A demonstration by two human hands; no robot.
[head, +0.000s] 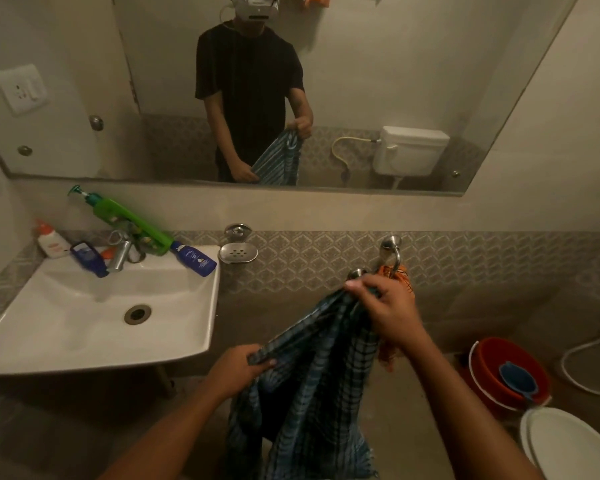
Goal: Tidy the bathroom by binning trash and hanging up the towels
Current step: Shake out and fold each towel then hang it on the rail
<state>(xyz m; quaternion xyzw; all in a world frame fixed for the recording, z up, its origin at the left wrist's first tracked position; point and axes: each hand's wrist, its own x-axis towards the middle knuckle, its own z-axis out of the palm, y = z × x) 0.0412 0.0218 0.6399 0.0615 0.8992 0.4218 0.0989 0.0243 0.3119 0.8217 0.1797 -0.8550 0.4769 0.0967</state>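
A blue checked towel (312, 386) hangs between both my hands in front of the wall. My right hand (383, 308) grips its top edge right at the metal towel ring (390, 256) on the patterned tile band. My left hand (239, 370) pinches a lower corner of the same towel, below and to the left. An orange cloth (400, 277) hangs on the ring, mostly hidden behind my right hand and the towel.
A white sink (94, 317) stands at the left with several bottles, a green pump bottle (129, 220) among them. A steel soap dish (238, 252) sits on the wall. A red bucket (506, 372) and toilet lid (568, 441) are at lower right. A mirror (361, 81) hangs above.
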